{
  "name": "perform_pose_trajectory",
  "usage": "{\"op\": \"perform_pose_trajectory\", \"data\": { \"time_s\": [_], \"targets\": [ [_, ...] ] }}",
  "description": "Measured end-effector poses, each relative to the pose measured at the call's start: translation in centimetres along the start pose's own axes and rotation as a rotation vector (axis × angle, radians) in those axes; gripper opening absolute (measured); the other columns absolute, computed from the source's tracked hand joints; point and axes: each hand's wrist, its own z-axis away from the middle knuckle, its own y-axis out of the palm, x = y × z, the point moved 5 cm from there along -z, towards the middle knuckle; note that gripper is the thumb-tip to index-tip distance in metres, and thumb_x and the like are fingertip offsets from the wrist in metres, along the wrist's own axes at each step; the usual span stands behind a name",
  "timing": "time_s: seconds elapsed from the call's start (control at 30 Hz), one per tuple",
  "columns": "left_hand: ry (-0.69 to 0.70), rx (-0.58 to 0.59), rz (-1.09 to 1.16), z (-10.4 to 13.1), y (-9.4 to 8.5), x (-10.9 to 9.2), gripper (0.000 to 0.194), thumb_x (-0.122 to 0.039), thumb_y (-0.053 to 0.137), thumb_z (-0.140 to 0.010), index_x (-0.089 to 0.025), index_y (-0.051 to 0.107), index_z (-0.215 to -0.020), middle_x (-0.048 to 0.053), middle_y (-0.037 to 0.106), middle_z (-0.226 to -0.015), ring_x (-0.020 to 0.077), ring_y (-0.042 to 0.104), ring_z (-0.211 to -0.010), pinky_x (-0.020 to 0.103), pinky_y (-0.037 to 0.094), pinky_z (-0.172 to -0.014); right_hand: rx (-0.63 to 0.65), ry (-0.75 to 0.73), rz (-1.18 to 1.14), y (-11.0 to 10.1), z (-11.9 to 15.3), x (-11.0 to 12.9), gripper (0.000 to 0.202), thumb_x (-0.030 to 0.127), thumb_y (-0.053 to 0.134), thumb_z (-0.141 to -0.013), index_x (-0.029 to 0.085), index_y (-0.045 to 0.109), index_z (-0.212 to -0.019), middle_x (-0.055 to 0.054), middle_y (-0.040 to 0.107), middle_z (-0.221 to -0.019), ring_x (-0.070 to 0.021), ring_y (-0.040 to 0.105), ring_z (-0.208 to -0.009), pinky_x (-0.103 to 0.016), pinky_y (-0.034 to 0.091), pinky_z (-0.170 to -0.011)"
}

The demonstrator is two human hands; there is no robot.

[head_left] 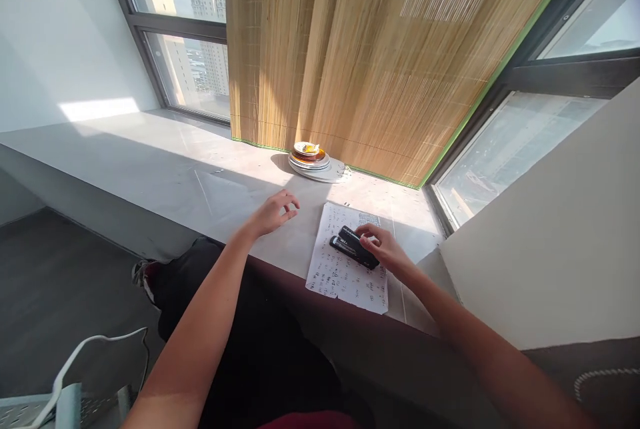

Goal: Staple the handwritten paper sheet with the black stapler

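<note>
One white handwritten paper sheet (327, 267) reaches the pale grey ledge (235, 197)'s front edge; the loosely parted left hand (273, 214) has side room; the right hand (382, 246) grips one black, elongated stapler (361, 254).

Stapler (353, 250) on paper (325, 269), plates (309, 163) behind

The bare left arm (200, 335) rises from between 7 and 8 o'clock, its forearm pointing toward 1. The left hand (276, 212), at 8 o'clock from centre, is empty, its fingers loosely curled toward 3, thumb apart from them. The bare right arm (465, 329) comes from 4 o'clock, aimed at 10; the right hand (377, 243) has bent fingers, thumb close, in a grasp.
</note>
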Motion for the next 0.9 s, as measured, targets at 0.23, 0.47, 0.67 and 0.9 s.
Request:
{"op": "perform_pose_trajectory", "data": {
  "time_s": [0.23, 0.47, 0.67, 0.9],
  "targets": [
    [0.004, -0.026, 0.020, 0.1, -0.3, 0.0, 0.014, -0.030, 0.060, -0.098, -0.022, 0.070, -0.102, 0.007, 0.066, -0.118, 0.0169, 0.070, -0.083, 0.038, 0.057, -0.087, -0.041, -0.048, 0.457, 2.2, -8.0, -2.8, 0.047, 0.040, 0.058, -0.102, 0.018, 0.061, -0.143, -0.021, 0.051, -0.162, -0.0383, 0.046, -0.154, -0.061, 0.042, -0.123],
    [0.000, -0.117, 0.013, 0.2, -0.8, -0.2, 0.014, -0.030, 0.063, -0.097, -0.022, 0.073, -0.103, 0.007, 0.065, -0.119, 0.0152, 0.068, -0.081, 0.034, 0.055, -0.078, 0.247, -0.149, 0.600, 12.2, -13.5, 0.2, 0.054, 0.033, 0.042, -0.111, 0.013, 0.044, -0.161, -0.022, 0.034, -0.174, -0.0352, 0.028, -0.165, -0.060, 0.028, -0.131],
    [-0.032, -0.336, -0.027, 0.2, -2.4, 0.4, 0.013, -0.029, 0.064, -0.097, -0.020, 0.073, -0.101, 0.007, 0.065, -0.112, 0.0128, 0.065, -0.076, 0.029, 0.052, -0.068, 0.274, -0.229, 0.514, 18.5, -17.8, 4.8, 0.052, 0.031, 0.041, -0.112, 0.014, 0.043, -0.161, -0.019, 0.041, -0.171, -0.0316, 0.030, -0.164, -0.057, 0.025, -0.132],
    [-0.121, -0.516, -0.063, 0.6, -3.8, 1.4, 0.012, -0.027, 0.062, -0.096, -0.020, 0.072, -0.096, 0.005, 0.069, -0.103, 0.0135, 0.063, -0.073, 0.028, 0.051, -0.065, 0.269, -0.243, 0.452, 19.9, -19.2, 5.3, 0.068, 0.033, 0.048, -0.109, 0.006, 0.031, -0.168, -0.022, 0.020, -0.179, -0.0347, 0.019, -0.167, -0.053, 0.022, -0.135]
  ]
}}
